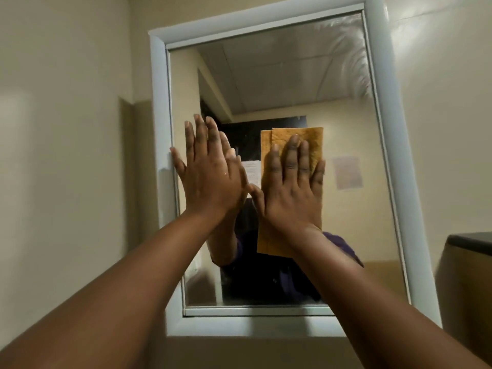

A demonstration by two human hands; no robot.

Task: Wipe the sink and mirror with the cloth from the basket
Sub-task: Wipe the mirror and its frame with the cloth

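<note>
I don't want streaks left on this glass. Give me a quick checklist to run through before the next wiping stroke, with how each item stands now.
1. Cloth flat against the mirror: ok, it lies spread on the glass.
2. Right hand pressing the cloth: ok, fingers straight on it.
3. Left hand steadying: ok, flat on the glass by the left side of the frame.
4. Bare skin off the glass: not ok, the left palm may leave prints.
5. Upper right corner clean: not ok, curved smears show there.
6. Cloth damp enough: cannot tell.
</note>
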